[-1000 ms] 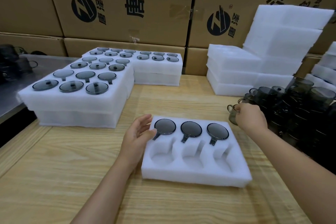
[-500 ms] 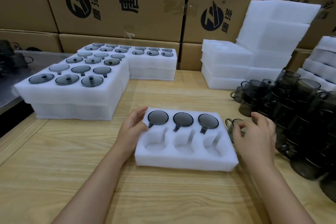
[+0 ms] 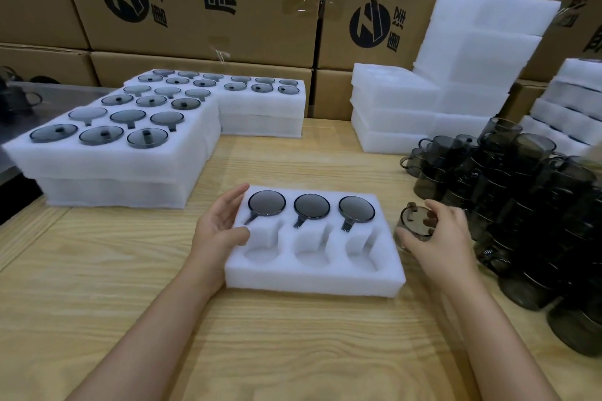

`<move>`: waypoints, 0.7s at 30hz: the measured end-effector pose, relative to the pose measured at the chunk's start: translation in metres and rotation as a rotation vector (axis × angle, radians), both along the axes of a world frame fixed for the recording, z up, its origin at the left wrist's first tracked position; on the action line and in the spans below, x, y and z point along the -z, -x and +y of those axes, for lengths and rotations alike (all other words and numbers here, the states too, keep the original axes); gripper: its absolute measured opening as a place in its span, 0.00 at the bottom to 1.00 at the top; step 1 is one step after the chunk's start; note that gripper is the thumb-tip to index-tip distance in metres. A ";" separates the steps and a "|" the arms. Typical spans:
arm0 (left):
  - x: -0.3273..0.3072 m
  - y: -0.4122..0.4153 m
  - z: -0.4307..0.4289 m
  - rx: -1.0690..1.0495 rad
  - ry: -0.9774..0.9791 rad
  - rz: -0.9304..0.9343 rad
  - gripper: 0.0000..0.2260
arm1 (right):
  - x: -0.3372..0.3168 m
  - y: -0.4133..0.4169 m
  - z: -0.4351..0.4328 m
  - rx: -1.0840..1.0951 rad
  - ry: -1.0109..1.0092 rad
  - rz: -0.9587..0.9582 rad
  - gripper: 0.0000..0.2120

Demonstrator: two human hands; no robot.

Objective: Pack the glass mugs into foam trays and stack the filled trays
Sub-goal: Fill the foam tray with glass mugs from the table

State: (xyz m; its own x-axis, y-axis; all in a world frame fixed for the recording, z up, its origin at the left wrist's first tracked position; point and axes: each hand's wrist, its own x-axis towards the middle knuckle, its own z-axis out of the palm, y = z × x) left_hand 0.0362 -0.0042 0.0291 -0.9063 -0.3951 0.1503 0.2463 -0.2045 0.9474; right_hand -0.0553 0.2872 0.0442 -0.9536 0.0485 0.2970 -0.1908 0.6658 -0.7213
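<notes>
A second ago the right hand (image 3: pixel 436 238) was reaching into the heap of dark glass mugs (image 3: pixel 537 205). Now it has brought one smoky grey glass mug (image 3: pixel 415 221) to just beside the right edge of the white six-pocket foam tray (image 3: pixel 312 280). Its grip is clamped round the mug. The left hand (image 3: pixel 219 231) stays at the tray's left edge, grip apart, thumb resting on the foam.

The tray's far three pockets hold mugs with round dark faces up and handles toward the person; the near three are bare. On the wooden surface (image 3: pixel 130 286), two-high stacks of filled foam trays (image 3: pixel 114 172) stand to the left. The held mug is translucent, and fingers show through its glass.
</notes>
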 end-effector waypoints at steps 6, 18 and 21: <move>0.002 0.001 0.016 -0.180 -0.007 -0.019 0.30 | -0.027 -0.014 -0.005 -0.052 0.349 0.148 0.20; 0.001 0.005 0.015 -0.145 0.065 -0.053 0.27 | -0.014 -0.024 -0.047 -0.286 0.417 0.030 0.19; 0.000 0.008 0.012 -0.110 0.072 -0.069 0.27 | -0.013 -0.020 -0.048 -0.273 0.404 0.023 0.19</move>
State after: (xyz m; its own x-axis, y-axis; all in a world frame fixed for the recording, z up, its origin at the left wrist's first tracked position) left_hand 0.0287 0.0074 0.0294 -0.8671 -0.4832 0.1208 0.1976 -0.1111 0.9740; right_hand -0.0352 0.2388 0.0572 -0.9411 -0.0863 0.3270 -0.3382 0.2569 -0.9053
